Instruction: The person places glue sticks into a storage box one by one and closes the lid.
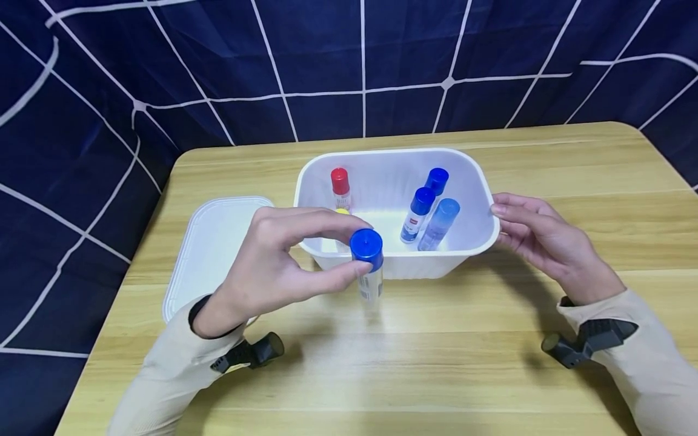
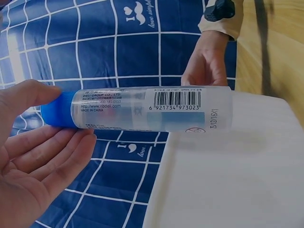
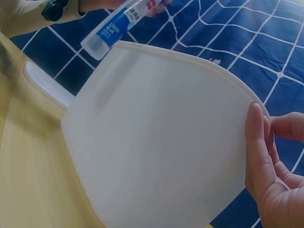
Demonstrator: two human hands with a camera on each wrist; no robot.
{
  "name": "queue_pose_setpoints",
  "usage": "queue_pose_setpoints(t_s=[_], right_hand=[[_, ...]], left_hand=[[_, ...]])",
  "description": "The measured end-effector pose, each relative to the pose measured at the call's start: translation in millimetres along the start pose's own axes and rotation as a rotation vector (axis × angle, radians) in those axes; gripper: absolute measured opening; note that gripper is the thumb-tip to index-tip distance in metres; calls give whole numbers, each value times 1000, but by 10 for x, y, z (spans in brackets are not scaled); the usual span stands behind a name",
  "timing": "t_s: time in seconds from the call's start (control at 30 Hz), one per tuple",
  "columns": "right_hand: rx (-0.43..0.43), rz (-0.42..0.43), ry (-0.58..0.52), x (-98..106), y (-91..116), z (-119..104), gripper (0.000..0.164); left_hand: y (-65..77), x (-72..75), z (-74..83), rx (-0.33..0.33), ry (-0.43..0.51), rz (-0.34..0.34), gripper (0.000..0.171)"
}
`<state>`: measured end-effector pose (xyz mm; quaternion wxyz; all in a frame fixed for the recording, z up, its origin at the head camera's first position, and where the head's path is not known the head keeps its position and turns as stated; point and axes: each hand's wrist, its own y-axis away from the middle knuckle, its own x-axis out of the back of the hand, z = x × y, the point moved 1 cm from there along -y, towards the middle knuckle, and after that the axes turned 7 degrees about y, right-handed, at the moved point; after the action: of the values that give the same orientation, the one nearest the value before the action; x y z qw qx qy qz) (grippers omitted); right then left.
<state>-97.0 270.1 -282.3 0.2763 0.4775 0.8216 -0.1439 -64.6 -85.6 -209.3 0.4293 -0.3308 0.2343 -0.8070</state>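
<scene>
My left hand (image 1: 272,266) pinches the blue cap of a clear liquid glue bottle (image 1: 371,284) between thumb and fingers. The bottle hangs upright in front of a white plastic bin (image 1: 392,264), its barcode label facing the left wrist camera. At the bin's right end, my right hand (image 1: 545,242) holds the rim with thumb and fingertips. Inside stand a red-capped bottle (image 1: 340,184) and a yellow-capped bottle (image 1: 342,211) on the left, the latter mostly hidden by my left hand. On the right are two dark-blue-capped bottles (image 1: 417,215) and a light-blue-capped one (image 1: 438,225).
A white lid (image 1: 209,242) lies flat on the wooden table (image 1: 414,363) left of the bin, partly covered by my left hand and sleeve. Behind the table hangs a dark blue cloth (image 1: 322,54) with white grid lines.
</scene>
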Motion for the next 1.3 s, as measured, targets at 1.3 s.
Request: queue_pose_setpoints(t_s=[1.3], right_hand=[[10, -7, -44, 38, -4, 14, 35]], left_hand=[[-396, 187, 112, 61, 114, 135, 28]])
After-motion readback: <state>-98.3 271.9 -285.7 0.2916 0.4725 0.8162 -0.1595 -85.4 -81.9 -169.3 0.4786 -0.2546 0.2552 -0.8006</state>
